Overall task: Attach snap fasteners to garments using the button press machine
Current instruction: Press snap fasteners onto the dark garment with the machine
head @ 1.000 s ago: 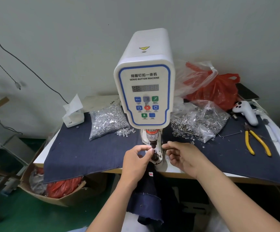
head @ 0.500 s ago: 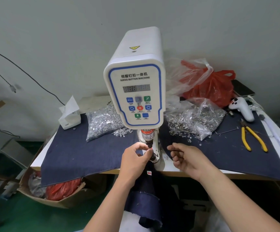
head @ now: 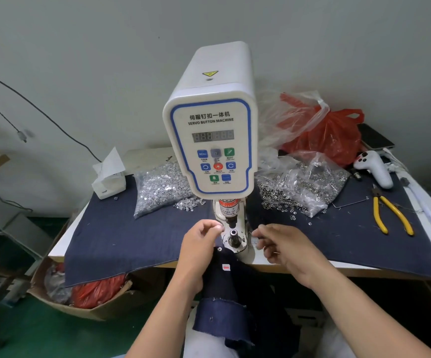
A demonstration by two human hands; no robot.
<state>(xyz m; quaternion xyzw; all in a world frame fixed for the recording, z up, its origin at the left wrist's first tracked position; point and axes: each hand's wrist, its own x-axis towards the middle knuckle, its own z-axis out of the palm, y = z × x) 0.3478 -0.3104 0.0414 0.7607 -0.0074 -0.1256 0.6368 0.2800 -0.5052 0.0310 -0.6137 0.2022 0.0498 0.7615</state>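
The white servo button machine (head: 210,140) stands at the middle of the table. Its lower die (head: 233,235) carries a small metal ring on top. My left hand (head: 198,244) is just left of the die, fingers loosely curled, with nothing visible between thumb and forefinger. Its heel lies over the top edge of the dark denim garment (head: 224,282), which hangs off the table's front edge. My right hand (head: 281,244) hovers just right of the die, fingers loosely curled, no fastener visible in it. Bags of silver fasteners lie to the left (head: 160,188) and right (head: 304,184).
A dark denim cloth (head: 121,236) covers the table. Yellow-handled pliers (head: 389,215), a white controller (head: 374,169) and red plastic bags (head: 333,135) lie at the right. At the back left stands a tissue box (head: 108,177). A cardboard box (head: 85,301) sits on the floor.
My left hand has drawn back to the left off the die, leaving a metal ring on it. The right hand has shifted slightly right, and the camera has moved.
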